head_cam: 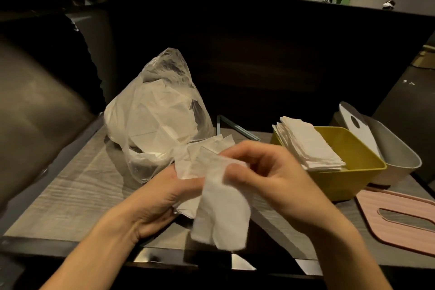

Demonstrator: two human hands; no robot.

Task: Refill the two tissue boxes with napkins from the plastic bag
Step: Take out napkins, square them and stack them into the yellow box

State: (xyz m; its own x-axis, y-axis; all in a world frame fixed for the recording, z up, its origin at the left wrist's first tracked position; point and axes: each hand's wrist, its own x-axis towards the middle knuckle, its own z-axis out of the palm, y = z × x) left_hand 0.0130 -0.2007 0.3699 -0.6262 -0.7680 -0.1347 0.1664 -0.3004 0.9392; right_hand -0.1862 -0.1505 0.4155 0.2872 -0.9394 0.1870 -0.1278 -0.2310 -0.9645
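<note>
A clear plastic bag (155,115) full of white napkins stands at the back left of the table. My left hand (155,200) holds a bunch of napkins (202,160) from below. My right hand (266,179) pinches one napkin (221,209) that hangs down in front of the bunch. To the right sits a yellow tissue box (348,183) with a stack of napkins (308,143) leaning inside it. Behind it is a grey tissue box (400,158) with a white lid (360,129) standing in it.
A pink lid with a slot (397,223) lies flat at the right on the wood-grain table (77,195). A dark padded seat is at the left, and a dark partition rises behind the table. A thin metal frame (235,127) stands behind the bag.
</note>
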